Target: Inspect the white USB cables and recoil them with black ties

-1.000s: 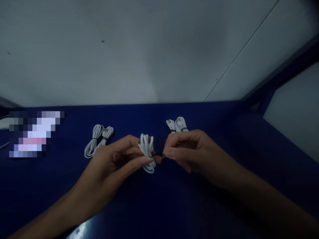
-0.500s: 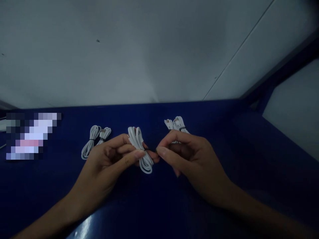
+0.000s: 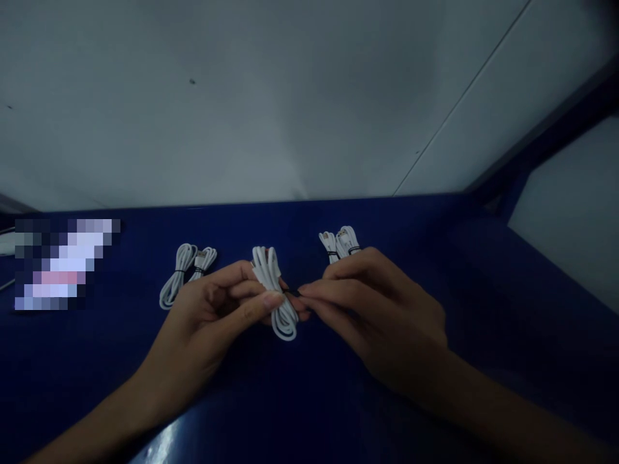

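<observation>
Your left hand [image 3: 213, 316] grips the coiled white cable [image 3: 273, 290] while your right hand [image 3: 382, 309] pinches its black tie [image 3: 291, 292] (2 tied bundles lie behind), so next comes a firm, careful twist.

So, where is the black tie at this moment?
In the head view it sits at the centre, around the white cable coil held by the left hand. The right hand pinches the tie at its fingertips.

Bare hands and forearms, head view.
No sleeves, gloves, rings or watch are worn on the left hand [image 3: 213, 316] or right hand [image 3: 382, 316].
</observation>
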Demonstrator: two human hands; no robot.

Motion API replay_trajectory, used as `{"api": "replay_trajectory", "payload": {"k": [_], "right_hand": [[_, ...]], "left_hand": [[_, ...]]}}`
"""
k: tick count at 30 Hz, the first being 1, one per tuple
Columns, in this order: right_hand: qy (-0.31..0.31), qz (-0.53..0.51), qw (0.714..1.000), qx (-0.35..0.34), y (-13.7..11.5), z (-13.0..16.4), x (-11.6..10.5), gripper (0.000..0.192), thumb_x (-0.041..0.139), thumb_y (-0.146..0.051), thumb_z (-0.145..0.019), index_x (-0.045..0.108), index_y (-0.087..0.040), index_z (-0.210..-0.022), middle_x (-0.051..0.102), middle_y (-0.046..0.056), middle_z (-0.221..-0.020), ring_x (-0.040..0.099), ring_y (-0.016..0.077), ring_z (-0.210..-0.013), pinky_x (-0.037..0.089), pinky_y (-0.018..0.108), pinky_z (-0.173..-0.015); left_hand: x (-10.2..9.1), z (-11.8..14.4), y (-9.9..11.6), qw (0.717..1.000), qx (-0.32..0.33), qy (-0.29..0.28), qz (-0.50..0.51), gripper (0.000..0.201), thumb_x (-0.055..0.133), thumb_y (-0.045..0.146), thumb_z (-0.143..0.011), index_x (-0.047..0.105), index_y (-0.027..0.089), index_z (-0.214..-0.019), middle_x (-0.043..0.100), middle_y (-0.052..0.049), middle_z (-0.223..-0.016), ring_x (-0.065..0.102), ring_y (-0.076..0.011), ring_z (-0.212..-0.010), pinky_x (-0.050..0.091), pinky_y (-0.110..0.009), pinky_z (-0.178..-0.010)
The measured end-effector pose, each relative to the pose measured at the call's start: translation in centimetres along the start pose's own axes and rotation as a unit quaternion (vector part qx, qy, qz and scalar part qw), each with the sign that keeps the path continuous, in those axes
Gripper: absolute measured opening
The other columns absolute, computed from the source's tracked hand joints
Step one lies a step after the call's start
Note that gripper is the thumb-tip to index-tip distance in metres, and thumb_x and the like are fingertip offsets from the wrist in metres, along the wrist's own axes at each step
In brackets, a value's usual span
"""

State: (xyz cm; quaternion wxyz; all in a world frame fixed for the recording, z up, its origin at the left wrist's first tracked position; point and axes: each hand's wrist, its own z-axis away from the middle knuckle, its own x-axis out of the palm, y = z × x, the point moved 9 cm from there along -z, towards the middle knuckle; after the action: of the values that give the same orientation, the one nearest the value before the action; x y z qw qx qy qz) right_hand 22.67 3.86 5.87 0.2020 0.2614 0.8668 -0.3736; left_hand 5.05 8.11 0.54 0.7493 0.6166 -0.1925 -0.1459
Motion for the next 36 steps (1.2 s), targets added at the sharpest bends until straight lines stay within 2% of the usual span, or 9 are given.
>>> {"api": "replay_trajectory", "payload": {"k": [4,10,14,17,20,22,24,31,36], "right_hand": [[-0.022,0.017,0.999,0.030,0.3,0.0,0.2,0.012,0.077,-0.021,-0.105,0.081,-0.032,-0.101,0.080,0.003,-0.094,0.073,0.0187,-0.073,0.058,0.031,-0.056],[-0.060,-0.038,0.997,-0.042,-0.5,-0.5,0.9,0.014,0.067,-0.012,-0.110,0.078,-0.021,-0.109,0.076,0.004,-0.101,0.073,0.0147,-0.084,0.060,0.028,-0.071],[-0.140,-0.101,0.984,0.050,0.9,-1.1,1.7,0.017,0.069,-0.011,-0.110,0.078,-0.022,-0.102,0.074,0.000,-0.103,0.068,0.0106,-0.082,0.055,0.025,-0.073],[-0.189,-0.171,0.955,0.153,2.0,-1.0,2.4,0.019,0.071,-0.020,-0.110,0.079,-0.025,-0.094,0.075,-0.003,-0.096,0.069,0.0120,-0.083,0.053,0.026,-0.073],[-0.211,-0.301,0.897,0.247,2.6,-0.3,3.4,0.015,0.074,-0.027,-0.109,0.080,-0.025,-0.095,0.077,-0.003,-0.093,0.075,0.0136,-0.084,0.057,0.026,-0.073],[-0.214,-0.378,0.855,0.284,2.7,0.0,3.9,0.010,0.075,-0.025,-0.108,0.079,-0.024,-0.098,0.079,-0.002,-0.092,0.077,0.0141,-0.084,0.059,0.026,-0.073],[-0.211,-0.423,0.828,0.301,2.6,0.2,4.2,0.008,0.076,-0.021,-0.106,0.079,-0.023,-0.099,0.080,-0.002,-0.090,0.079,0.0144,-0.083,0.060,0.026,-0.074],[-0.203,-0.472,0.793,0.326,2.5,0.6,4.6,0.012,0.075,-0.020,-0.107,0.076,-0.023,-0.096,0.081,-0.002,-0.089,0.077,0.0121,-0.082,0.057,0.023,-0.072],[-0.192,-0.481,0.786,0.338,2.6,1.0,4.9,0.016,0.075,-0.027,-0.108,0.074,-0.022,-0.093,0.079,-0.001,-0.088,0.075,0.0116,-0.082,0.057,0.023,-0.073]], "left_hand": [[-0.2,0.0,-0.1,1.000,-0.001,0.000,-0.013,0.014,0.079,0.021,-0.105,0.085,0.025,-0.117,0.091,-0.005,-0.116,0.087,-0.0218,-0.100,0.066,-0.029,-0.099],[-0.9,-0.1,0.1,0.998,0.021,0.016,-0.059,0.013,0.084,0.019,-0.100,0.085,0.028,-0.109,0.092,0.001,-0.106,0.086,-0.0168,-0.095,0.063,-0.020,-0.093],[-0.8,-0.4,-0.4,0.998,-0.005,-0.009,-0.065,0.003,0.083,0.026,-0.103,0.085,0.027,-0.105,0.091,0.000,-0.098,0.086,-0.0166,-0.092,0.062,-0.019,-0.089],[-0.4,-0.5,-0.3,0.997,-0.016,-0.041,-0.064,0.007,0.081,0.032,-0.105,0.085,0.026,-0.103,0.091,-0.001,-0.100,0.087,-0.0178,-0.096,0.062,-0.020,-0.090],[0.2,-0.3,0.2,0.995,-0.018,-0.074,-0.065,0.012,0.079,0.035,-0.107,0.086,0.026,-0.105,0.092,-0.003,-0.106,0.087,-0.0189,-0.100,0.063,-0.022,-0.094],[0.5,-0.2,0.5,0.994,-0.019,-0.085,-0.061,0.011,0.078,0.032,-0.108,0.087,0.026,-0.106,0.092,-0.004,-0.104,0.087,-0.0190,-0.098,0.064,-0.023,-0.094],[0.7,-0.2,0.6,0.995,-0.018,-0.087,-0.048,0.011,0.077,0.029,-0.108,0.088,0.027,-0.107,0.092,-0.004,-0.101,0.088,-0.0190,-0.095,0.066,-0.023,-0.091],[0.7,0.0,0.3,0.997,-0.020,-0.078,0.001,0.009,0.078,0.026,-0.107,0.086,0.028,-0.107,0.092,-0.003,-0.100,0.089,-0.0192,-0.095,0.067,-0.023,-0.091],[0.5,-0.1,0.1,0.998,-0.010,-0.063,0.016,0.010,0.076,0.025,-0.108,0.085,0.029,-0.109,0.092,-0.001,-0.099,0.088,-0.0185,-0.094,0.067,-0.024,-0.091]]}}
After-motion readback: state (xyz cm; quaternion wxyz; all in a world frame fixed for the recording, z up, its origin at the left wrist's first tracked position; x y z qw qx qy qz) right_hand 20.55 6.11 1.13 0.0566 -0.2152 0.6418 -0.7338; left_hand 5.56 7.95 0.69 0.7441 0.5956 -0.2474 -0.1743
